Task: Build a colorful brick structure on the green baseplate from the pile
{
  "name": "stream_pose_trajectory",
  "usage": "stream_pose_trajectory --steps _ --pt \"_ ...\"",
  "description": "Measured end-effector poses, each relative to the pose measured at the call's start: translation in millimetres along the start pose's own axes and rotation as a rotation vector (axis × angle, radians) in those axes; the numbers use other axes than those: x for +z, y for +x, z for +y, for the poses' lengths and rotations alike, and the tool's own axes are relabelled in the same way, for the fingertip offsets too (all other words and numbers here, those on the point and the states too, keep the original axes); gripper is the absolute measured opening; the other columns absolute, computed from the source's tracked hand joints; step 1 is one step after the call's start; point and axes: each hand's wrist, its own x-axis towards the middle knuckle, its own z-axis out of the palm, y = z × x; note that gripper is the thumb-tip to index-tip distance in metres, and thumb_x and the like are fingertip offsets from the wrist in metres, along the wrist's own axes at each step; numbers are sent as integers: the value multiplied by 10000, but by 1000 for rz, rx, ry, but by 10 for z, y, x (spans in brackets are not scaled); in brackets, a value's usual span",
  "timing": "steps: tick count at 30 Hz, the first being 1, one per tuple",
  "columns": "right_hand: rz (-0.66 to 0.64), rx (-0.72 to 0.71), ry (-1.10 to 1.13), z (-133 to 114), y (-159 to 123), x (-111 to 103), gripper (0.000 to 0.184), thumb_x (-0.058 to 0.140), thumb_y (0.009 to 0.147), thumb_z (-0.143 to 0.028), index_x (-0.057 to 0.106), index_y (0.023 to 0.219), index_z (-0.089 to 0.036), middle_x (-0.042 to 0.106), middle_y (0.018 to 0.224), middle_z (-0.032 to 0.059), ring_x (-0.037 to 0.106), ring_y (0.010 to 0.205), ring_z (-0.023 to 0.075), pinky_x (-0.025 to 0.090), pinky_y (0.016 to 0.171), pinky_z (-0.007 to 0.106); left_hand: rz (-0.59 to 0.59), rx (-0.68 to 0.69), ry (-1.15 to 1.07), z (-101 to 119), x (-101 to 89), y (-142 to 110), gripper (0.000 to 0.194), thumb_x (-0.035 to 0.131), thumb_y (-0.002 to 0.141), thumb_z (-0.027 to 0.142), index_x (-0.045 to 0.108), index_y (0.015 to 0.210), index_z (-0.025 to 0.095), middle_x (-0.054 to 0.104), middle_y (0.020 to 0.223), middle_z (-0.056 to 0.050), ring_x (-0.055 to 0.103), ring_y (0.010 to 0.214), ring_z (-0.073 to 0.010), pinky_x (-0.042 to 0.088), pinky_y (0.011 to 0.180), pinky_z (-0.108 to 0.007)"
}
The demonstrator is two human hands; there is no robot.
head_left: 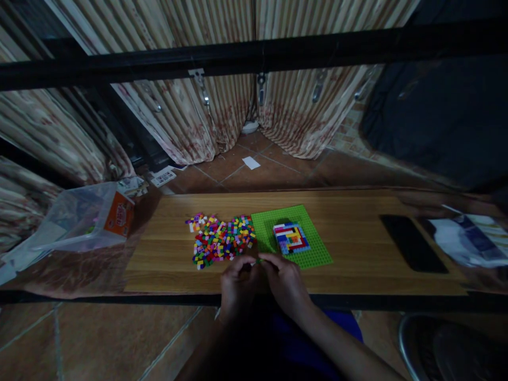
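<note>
My left hand [238, 283] and my right hand [286, 278] meet at the front of the wooden board, fingertips pinched together around something small and green, perhaps a toy brick [258, 260]. Its shape is mostly covered by my fingers. Just beyond my right hand lies a green studded baseplate [315, 246]. On it stands a low block of multicoloured bricks [291, 237], with red, yellow, white and blue on its upper face. A spread pile of loose small bricks [222, 238] in many colours lies left of the baseplate, beyond my left hand.
A clear plastic bin [79, 219] with an orange label stands left of the wooden board [159, 254]. To the right lie a black flat phone-like slab [413, 243] and a white-and-blue plastic packet [470, 241]. Striped curtains [222, 116] hang behind a dark bar [238, 61].
</note>
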Motion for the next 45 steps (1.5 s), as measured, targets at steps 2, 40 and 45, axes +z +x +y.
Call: stream_pose_trajectory --steps 2,40,45 --pt "22 24 85 30 16 -82 224 516 873 -264 698 1003 -253 745 987 55 696 910 224 543 831 383 25 6 16 -17 -21 45 97 593 818 259 638 869 189 673 789 -7 643 700 -132 520 662 -241" --pt "163 148 60 831 734 -929 292 671 742 -439 754 901 -209 755 934 72 685 839 237 531 788 391 87 315 403 -333 -365 163 100 557 877 191 618 956 185 658 911 -45 641 848 -156 535 772 -271" --pt "160 94 -68 824 727 -952 272 629 780 -444 755 875 -222 743 939 71 672 852 238 510 794 384 80 313 384 -319 -368 165 103 551 877 185 617 955 189 657 913 -44 640 849 -154 535 771 -268"
